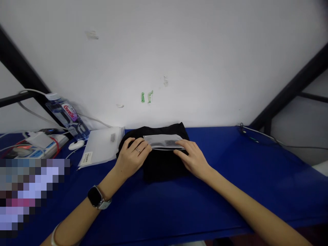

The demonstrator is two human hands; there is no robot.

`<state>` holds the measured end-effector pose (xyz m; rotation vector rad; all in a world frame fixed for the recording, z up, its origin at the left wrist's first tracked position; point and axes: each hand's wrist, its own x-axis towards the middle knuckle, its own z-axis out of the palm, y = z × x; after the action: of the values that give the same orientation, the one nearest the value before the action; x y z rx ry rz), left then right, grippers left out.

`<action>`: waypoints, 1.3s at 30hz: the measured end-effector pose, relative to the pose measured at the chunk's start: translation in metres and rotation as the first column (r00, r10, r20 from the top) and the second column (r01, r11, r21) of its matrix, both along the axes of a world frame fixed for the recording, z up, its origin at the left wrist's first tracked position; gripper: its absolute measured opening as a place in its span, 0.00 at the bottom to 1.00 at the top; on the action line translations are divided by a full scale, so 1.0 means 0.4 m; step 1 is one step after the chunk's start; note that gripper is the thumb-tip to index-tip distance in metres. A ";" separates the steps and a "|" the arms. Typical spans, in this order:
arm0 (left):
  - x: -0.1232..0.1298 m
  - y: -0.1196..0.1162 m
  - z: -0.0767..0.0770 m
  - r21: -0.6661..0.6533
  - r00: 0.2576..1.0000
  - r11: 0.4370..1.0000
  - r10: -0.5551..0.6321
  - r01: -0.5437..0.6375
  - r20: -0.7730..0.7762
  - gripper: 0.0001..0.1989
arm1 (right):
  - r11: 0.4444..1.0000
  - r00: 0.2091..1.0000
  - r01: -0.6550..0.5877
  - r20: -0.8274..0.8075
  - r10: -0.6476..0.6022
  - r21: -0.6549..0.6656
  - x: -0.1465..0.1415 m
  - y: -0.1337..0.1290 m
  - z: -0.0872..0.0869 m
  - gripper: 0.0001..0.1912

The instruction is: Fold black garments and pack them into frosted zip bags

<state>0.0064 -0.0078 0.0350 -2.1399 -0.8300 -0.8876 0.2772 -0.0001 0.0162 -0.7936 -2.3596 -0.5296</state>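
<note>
Well, both bare hands sit at the middle of a blue tabletop (225,184), on a folded black garment (164,167) that lies near the far edge against the wall. A translucent plastic pouch (163,141) with a dark printed patch lies across the top of the garment. The left hand (132,158) comes in from the near left, its fingers (140,145) extended and nearly flat, their tips touching the pouch's left end. It wears a ring (137,149), and a black-faced smartwatch (95,197) sits on the wrist. The right hand (192,159) mirrors it from the right, its slightly spread fingers (181,145) lying on the pouch's right end. Neither hand is curled into a grip; both stay open and flat.

Just left of the garment lies a flat, frosted plastic bag (101,147) with a white label, then a white computer mouse (76,145). Farther left are a power strip (48,145) with cords and a plastic water bottle (67,116) lying tilted against the wall (its red-and-purple label is too skewed to read cleanly). A thin cable (258,135) runs along the table's far right edge.
</note>
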 end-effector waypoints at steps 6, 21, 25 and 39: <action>0.014 -0.012 -0.001 0.042 0.999 0.999 -0.022 0.024 -0.032 0.06 | 1.000 0.998 0.006 -0.067 -0.005 0.019 -0.003 -0.002 -0.004 0.16; 0.048 -0.030 -0.022 0.093 0.983 0.982 -0.157 0.166 -0.094 0.04 | 0.959 0.965 0.261 0.075 -0.253 -0.113 -0.083 0.019 0.004 0.20; 0.033 -0.019 -0.021 -0.015 0.990 0.992 -0.125 0.124 -0.073 0.14 | 0.978 0.991 0.109 -0.054 -0.120 -0.180 -0.064 0.037 -0.007 0.22; -0.192 0.015 0.023 -0.198 0.997 0.980 0.016 -0.030 -0.075 0.31 | 0.798 0.847 -0.409 -0.510 0.151 -0.442 0.008 0.011 0.073 0.09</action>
<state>-0.0704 -0.0020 0.0443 -2.3148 -0.9378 -0.7356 0.2802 0.0044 0.0454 -0.6685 -2.1229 0.4451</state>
